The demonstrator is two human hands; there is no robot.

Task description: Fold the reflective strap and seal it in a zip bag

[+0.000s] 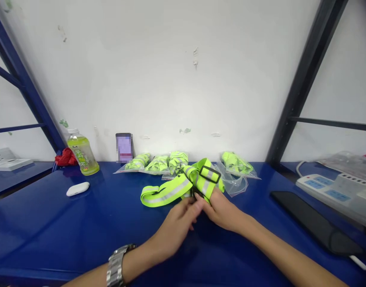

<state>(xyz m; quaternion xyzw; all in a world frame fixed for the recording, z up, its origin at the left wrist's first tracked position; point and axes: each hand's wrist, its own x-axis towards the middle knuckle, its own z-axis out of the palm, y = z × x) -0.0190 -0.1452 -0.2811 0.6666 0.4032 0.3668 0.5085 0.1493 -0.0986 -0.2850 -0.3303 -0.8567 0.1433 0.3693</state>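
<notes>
Head view, two speakers.

"What do the hands do?"

"The left hand (pixel 178 229) and the right hand (pixel 221 209) meet on a neon yellow reflective belt (pixel 167 192). Both are almost closed and take hold of the belt, but the fingers hide the exact grip."

"Where is the belt?"

"It lies on a blue metal table (pixel 51 223), partly under the hands. A black buckle (pixel 209 174) sits on its upper loop."

"What is near?"

"Behind it lie rolled belts in clear plastic bags (pixel 157 163). A drink bottle (pixel 83 153) stands further left."
</notes>
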